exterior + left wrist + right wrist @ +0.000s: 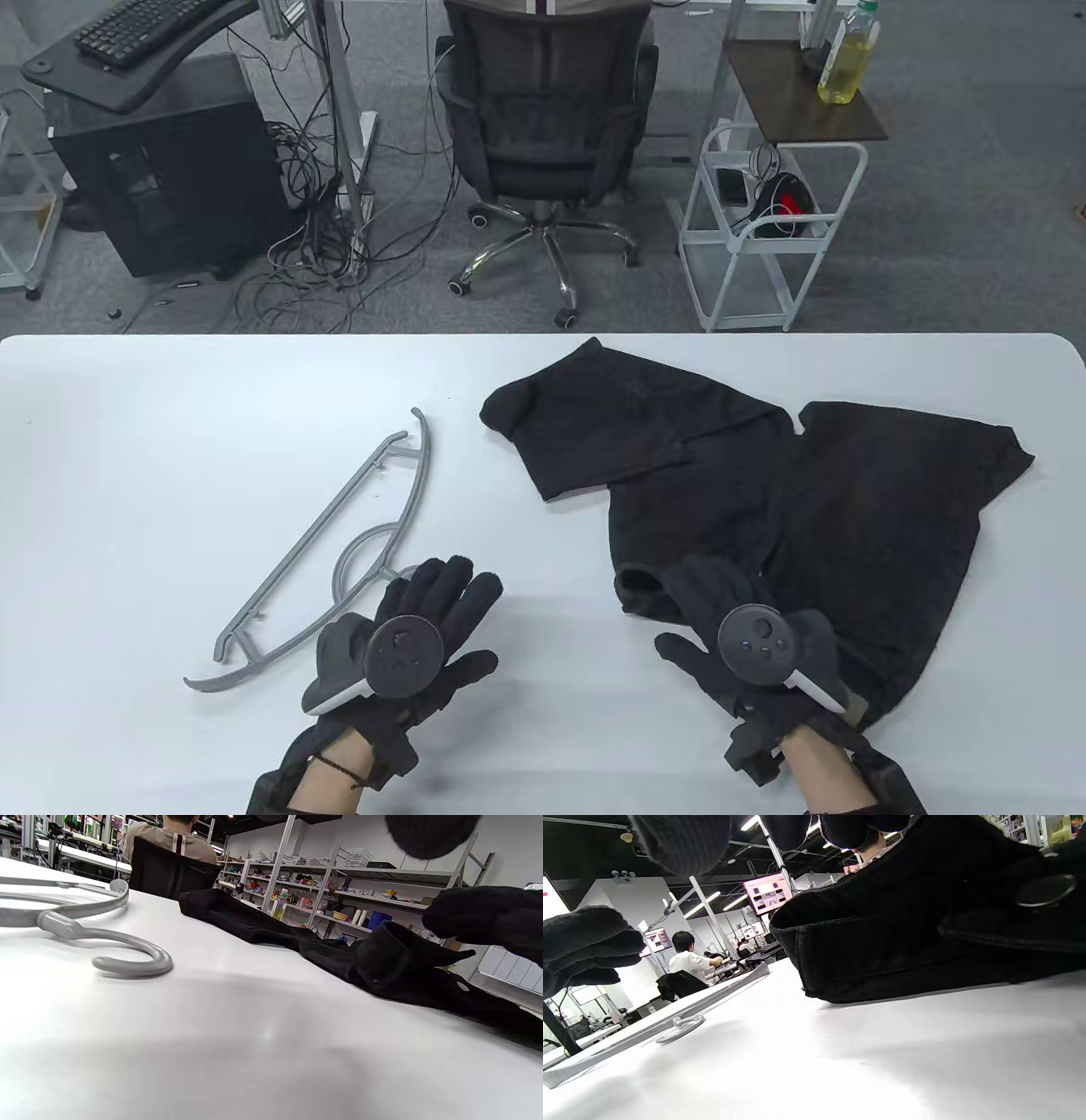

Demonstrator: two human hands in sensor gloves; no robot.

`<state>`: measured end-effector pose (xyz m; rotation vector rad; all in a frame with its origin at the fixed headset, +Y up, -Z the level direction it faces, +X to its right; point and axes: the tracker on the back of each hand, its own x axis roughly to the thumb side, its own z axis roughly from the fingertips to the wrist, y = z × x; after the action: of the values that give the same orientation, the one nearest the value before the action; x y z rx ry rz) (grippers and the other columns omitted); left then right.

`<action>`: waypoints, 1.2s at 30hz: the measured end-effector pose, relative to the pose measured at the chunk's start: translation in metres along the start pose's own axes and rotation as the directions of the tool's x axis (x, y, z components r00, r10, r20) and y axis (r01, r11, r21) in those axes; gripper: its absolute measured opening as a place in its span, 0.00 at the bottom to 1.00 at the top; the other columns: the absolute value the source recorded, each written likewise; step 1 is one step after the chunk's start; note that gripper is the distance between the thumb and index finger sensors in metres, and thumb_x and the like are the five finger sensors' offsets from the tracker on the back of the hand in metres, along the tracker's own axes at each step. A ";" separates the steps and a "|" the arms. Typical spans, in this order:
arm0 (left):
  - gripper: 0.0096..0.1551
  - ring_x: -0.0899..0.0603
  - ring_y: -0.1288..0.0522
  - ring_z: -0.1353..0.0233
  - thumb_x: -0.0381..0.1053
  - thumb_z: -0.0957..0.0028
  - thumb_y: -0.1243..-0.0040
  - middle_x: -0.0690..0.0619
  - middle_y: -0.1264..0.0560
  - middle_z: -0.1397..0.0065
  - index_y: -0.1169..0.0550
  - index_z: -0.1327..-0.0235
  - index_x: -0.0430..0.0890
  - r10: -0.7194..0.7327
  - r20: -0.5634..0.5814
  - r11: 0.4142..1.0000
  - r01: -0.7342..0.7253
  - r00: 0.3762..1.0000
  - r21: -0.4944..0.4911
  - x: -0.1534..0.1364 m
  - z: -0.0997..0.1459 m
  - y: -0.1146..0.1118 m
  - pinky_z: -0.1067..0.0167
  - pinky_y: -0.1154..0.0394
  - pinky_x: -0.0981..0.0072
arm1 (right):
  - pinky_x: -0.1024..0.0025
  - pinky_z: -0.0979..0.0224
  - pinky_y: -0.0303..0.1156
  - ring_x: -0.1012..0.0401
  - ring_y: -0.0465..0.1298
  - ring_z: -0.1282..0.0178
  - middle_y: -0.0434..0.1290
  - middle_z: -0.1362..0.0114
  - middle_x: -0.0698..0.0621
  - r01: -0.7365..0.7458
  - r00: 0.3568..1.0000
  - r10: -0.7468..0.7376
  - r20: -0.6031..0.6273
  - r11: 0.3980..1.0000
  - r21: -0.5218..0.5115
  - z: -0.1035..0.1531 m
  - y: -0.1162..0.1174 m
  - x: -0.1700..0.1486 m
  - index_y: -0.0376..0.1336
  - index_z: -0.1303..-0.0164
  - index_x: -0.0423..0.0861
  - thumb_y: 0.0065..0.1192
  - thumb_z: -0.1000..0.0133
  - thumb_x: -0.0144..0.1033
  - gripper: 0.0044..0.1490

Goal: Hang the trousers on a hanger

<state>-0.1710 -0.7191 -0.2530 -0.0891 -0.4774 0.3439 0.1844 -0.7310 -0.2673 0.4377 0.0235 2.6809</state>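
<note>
A grey plastic hanger [312, 537] lies flat on the white table [170, 424], left of centre. Black trousers [764, 492] lie crumpled at the right. My left hand [450, 603] is open with fingers spread, just right of the hanger's hook [127, 959], holding nothing. My right hand [704, 603] is open, fingers spread over the trousers' near left edge by the waistband [903, 933]; it grips nothing. The right wrist view shows its fingers [683, 840] hanging above the cloth, and the left hand [581, 942] beyond the hanger [670, 1014].
Beyond the table's far edge stand an office chair [543, 127], a white wire cart [772, 229], a dark computer tower [170, 170] with loose cables, and a bottle [848, 59] on a small side table.
</note>
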 end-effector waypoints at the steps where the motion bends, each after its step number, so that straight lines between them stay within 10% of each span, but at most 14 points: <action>1: 0.48 0.34 0.54 0.14 0.69 0.45 0.48 0.49 0.54 0.11 0.54 0.17 0.59 0.002 0.000 1.000 -0.002 1.000 0.001 0.000 0.000 0.000 0.24 0.51 0.31 | 0.42 0.19 0.41 0.47 0.48 0.14 0.49 0.12 0.47 -0.003 1.000 0.003 -0.002 1.000 -0.001 0.000 0.000 0.000 0.49 0.20 0.55 0.57 0.50 0.61 0.49; 36: 0.47 0.32 0.51 0.16 0.67 0.45 0.48 0.45 0.50 0.12 0.51 0.17 0.56 0.021 -0.148 0.995 -0.007 0.989 0.095 -0.036 0.005 0.007 0.27 0.50 0.30 | 0.42 0.19 0.42 0.46 0.49 0.14 0.49 0.12 0.47 0.003 1.000 -0.003 0.016 0.999 0.039 -0.002 0.003 0.004 0.49 0.20 0.55 0.56 0.50 0.61 0.49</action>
<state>-0.2055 -0.7254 -0.2657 -0.0258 -0.3127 0.3701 0.1789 -0.7325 -0.2680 0.4707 0.0711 2.6779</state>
